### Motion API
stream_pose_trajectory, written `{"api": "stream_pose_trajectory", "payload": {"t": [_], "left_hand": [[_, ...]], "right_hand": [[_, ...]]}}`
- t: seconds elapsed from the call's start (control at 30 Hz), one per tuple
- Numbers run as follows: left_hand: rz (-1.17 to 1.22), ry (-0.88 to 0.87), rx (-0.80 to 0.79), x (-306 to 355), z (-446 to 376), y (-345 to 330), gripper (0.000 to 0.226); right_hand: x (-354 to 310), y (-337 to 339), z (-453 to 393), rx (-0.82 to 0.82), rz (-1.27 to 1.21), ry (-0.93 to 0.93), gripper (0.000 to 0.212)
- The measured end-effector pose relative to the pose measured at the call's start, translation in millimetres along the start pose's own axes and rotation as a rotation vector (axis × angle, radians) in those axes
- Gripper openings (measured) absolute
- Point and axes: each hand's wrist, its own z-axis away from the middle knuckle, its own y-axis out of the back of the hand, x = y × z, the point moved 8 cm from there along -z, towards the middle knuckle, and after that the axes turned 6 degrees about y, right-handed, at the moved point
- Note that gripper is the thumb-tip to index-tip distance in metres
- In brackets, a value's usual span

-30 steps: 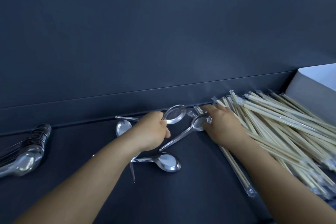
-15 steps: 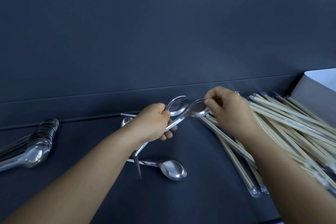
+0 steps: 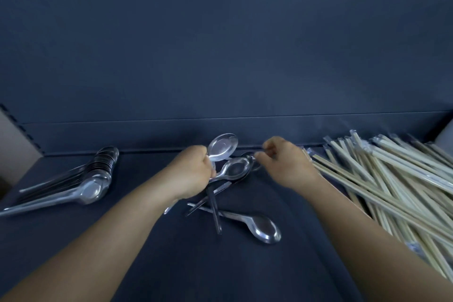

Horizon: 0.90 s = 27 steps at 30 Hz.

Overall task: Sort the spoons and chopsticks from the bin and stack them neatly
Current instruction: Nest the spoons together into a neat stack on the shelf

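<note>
Shiny steel spoons (image 3: 221,148), mid-counter: several gripped in left hand (image 3: 190,174); right hand (image 3: 285,162) pinches another bowl. Step: gathering. Next, seemingly: nest onto left-edge spoon stack (image 3: 98,174). Wrapped bamboo chopsticks (image 3: 392,174) heaped right.

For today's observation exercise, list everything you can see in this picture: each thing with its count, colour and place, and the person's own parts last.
Stacked spoons: many, exact count unclear, silver, nested in a row at the left on the dark surface.
Held spoons: at least two, silver, in the middle, bowls pointing away, handles crossing below the left hand.
Loose spoon: one, silver, lying on the surface near the middle, nearer the camera.
Chopsticks: many, pale wood in clear wrappers, piled at the right.
Box: one, white, only a corner showing at the right edge.
Surface: one, dark blue, under everything, with a dark blue wall behind.
Left hand: grips spoon handles.
Right hand: fingers curled at a spoon bowl.
</note>
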Motion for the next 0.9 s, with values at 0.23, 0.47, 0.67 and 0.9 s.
{"api": "stream_pose_trajectory", "payload": {"t": [0.23,0.47,0.67,0.9], "left_hand": [[0.002,-0.004,0.034,-12.4,0.0,13.2,0.027],[0.066,-0.100,0.100,4.7,1.7,29.2,0.025],[0.133,-0.078,0.101,7.1,0.6,31.8,0.024],[0.280,0.040,-0.133,-14.1,15.5,4.3,0.028]], "right_hand": [[9.7,-7.0,-8.4,0.056,0.123,-0.071,0.011],[-6.3,63.9,5.7,0.502,0.068,0.144,0.007],[-28.7,56.7,12.8,0.355,-0.128,0.234,0.015],[-42.7,4.7,16.1,0.150,-0.263,0.172,0.016]]}}
